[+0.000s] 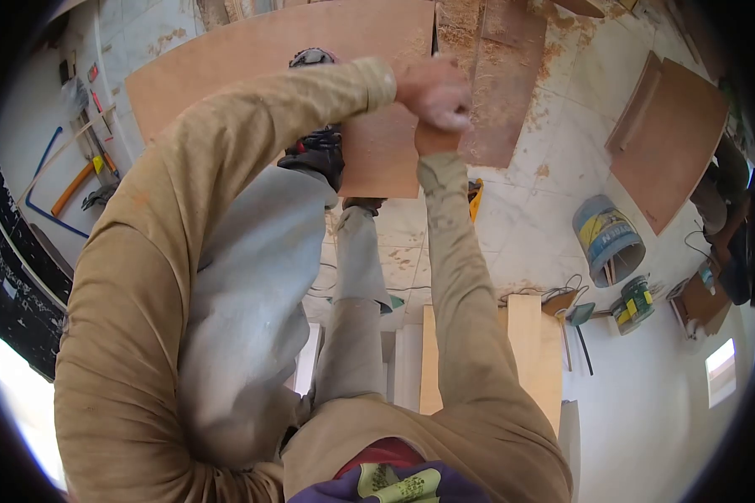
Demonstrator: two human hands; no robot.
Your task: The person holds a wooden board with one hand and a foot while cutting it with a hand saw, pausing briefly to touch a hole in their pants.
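Note:
My left hand (432,88) is closed in a fist over the right edge of a large brown wood sheet (260,54). Just below it, and partly covered by it, is my right hand (434,141), its fingers mostly hidden. The two hands overlap, and what they grip cannot be made out. A narrow dark gap (434,29) runs along the sheet's edge beyond them. To their right lies another brown board (512,92) scattered with wood shavings. A black shoe (319,159) rests on the large sheet, beside my left sleeve.
A blue and yellow bucket (608,235) and a smaller green tub (633,302) stand at right. Another brown sheet (675,134) leans near a person's dark clothing. At left are a blue-framed tool (38,176) and an orange handle (71,189). Pale planks (533,344) lie below.

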